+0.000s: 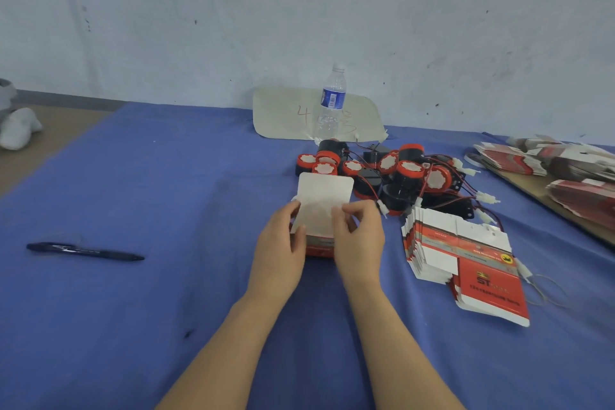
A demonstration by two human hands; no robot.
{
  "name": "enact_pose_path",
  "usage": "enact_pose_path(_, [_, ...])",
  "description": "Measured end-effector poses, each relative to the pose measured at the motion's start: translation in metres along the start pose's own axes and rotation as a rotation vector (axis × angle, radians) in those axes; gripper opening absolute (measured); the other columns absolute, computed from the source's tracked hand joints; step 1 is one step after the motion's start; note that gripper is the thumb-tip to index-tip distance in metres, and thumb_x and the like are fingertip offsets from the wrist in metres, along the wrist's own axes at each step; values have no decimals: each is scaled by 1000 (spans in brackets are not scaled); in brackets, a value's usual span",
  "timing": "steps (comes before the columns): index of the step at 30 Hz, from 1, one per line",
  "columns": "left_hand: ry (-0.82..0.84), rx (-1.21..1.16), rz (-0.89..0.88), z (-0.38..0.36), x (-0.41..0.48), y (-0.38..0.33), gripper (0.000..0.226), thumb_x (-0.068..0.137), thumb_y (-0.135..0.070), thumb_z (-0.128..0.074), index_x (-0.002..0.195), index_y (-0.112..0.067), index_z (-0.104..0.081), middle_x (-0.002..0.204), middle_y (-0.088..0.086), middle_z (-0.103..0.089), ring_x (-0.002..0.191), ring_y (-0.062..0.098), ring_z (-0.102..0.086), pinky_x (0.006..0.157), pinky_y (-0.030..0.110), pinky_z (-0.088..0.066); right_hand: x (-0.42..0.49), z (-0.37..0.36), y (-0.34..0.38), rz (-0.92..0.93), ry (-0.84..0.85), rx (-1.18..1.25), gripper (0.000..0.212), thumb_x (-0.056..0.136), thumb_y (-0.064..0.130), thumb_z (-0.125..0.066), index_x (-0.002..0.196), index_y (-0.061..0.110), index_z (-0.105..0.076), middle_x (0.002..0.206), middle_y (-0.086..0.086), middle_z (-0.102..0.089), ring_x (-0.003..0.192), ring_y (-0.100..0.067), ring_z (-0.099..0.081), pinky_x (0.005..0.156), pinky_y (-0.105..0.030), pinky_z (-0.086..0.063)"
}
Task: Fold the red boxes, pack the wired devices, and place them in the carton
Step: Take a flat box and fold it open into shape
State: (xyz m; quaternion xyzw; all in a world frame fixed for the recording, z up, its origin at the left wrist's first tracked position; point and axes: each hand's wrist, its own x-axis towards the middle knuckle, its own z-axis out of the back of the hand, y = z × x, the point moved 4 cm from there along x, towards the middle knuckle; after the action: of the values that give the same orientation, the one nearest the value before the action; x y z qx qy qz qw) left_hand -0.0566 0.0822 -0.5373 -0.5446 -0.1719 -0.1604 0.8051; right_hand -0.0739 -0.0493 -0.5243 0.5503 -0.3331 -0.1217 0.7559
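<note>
A red box (321, 248) stands on the blue cloth at the centre, its white lid flap (324, 200) raised towards the wall. My left hand (283, 243) grips the box's left side, fingers curled at the flap's edge. My right hand (361, 236) pinches the flap's right edge. Behind the box lies a heap of red-and-black wired devices (396, 173) with white plugs. A fanned stack of flat red-and-white boxes (462, 260) lies to the right. No carton is in view.
A water bottle (331, 103) stands near the wall on a sheet marked 4. A dark pen (85, 251) lies at the left. More flat boxes (565, 163) are piled on a board at the far right. Rubber bands (545, 288) lie by the stack.
</note>
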Motion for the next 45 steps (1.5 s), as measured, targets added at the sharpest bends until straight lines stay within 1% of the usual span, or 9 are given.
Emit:
enact_pose_path(5, [43,80,-10,-2,0,0,35,101,-28,-42,129,-15,-56,132,-4,-56,118,11,-52,94,17,-39,-2,-12,-5,2,164,-145,23,95,28,-55,93,9,-67,112,4,-47,86,11,-48,67,4,-34])
enact_pose_path(13, [35,63,75,-7,3,2,17,96,-9,-49,107,-12,-61,119,-3,-48,105,19,-52,88,34,-49,1,-9,-9,-118,117,-61,39,87,-7,-45,112,22,-38,120,0,-43,101,-14,-48,75,-21,-44])
enact_pose_path(17, [-29,-157,238,-5,3,3,36,92,-6,-52,123,-21,-41,124,-6,-31,88,5,-53,76,18,-48,4,-10,-13,-192,191,68,56,88,-5,-45,134,26,-35,124,4,-44,101,-13,-50,71,-19,-44])
enact_pose_path(20, [-1,-237,282,-6,6,4,45,93,-1,-43,134,-19,-41,124,-6,-45,98,5,-54,80,14,-47,2,-12,-11,-129,262,58,50,84,-8,-39,107,35,-49,95,8,-65,74,-3,-57,50,-7,-40])
enact_pose_path(25, [50,-330,256,-4,4,0,43,91,6,-34,101,-30,-56,111,-7,-57,94,0,-54,74,10,-46,0,-13,-6,-105,291,33,44,82,-11,-38,82,28,-58,82,9,-63,74,-9,-56,56,-14,-44])
enact_pose_path(29, [40,-399,269,-3,3,-5,41,92,7,-34,95,-20,-64,126,-4,-55,117,14,-52,98,32,-47,-4,-9,-3,-149,400,114,27,88,1,-49,89,23,-65,88,6,-68,79,-9,-61,61,-12,-48])
enact_pose_path(36, [361,-379,258,13,3,-4,24,96,-18,-49,113,-29,-60,120,-30,-47,99,-17,-51,70,1,-42,-2,4,-3,-177,817,52,43,81,43,-67,121,33,-57,124,10,-58,117,-5,-54,92,-20,-45])
enact_pose_path(39, [350,-348,236,15,3,0,19,97,-25,-52,112,-30,-62,125,-27,-46,106,-14,-48,72,-1,-41,0,6,2,-123,713,60,44,72,60,-56,108,37,-66,133,15,-47,133,0,-34,99,-20,-37])
enact_pose_path(45, [38,-199,199,2,0,-1,19,99,-39,-40,97,-30,-56,99,-6,-64,90,5,-59,69,10,-45,-1,-11,6,-74,304,106,34,89,50,-56,77,21,-69,78,5,-71,72,-2,-62,64,-18,-49])
